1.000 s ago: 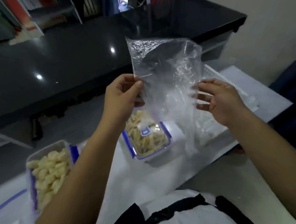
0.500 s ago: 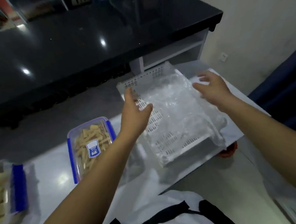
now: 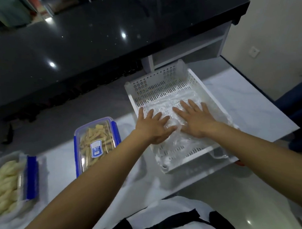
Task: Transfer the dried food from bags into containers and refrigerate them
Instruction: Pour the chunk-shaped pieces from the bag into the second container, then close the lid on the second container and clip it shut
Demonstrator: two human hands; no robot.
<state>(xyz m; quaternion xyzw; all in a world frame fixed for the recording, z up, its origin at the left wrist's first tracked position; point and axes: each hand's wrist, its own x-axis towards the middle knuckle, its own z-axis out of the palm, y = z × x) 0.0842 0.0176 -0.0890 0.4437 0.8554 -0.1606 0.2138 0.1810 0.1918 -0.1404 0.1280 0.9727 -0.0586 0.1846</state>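
Both of my hands have come down since a moment ago: the clear plastic bag [image 3: 181,139] that I held up in the air, emptied, now lies flat in the white perforated tray [image 3: 164,85] on the white table [image 3: 248,109]. My left hand [image 3: 151,125] and my right hand [image 3: 196,119] press on it side by side, palms down, fingers straight and spread, gripping nothing. The bag's near end spills over the tray's front rim.

To me this means the bag is done with and I am smoothing it away with the other empties; what looks like more crumpled plastic lies under it, though I cannot tell how many bags.

The dried food itself is to my left. The lidded container [image 3: 96,143] with blue clips and a blue label holds the yellowish sticks and sits just beside the tray, apart from my left forearm. Further left, at the edge of view, a second container [image 3: 18,177] holds paler pieces; whether its lid is on I cannot tell.

I judge the pouring largely finished here. Sealing whatever is open and carrying the containers to the fridge remains, and no fridge is in view.
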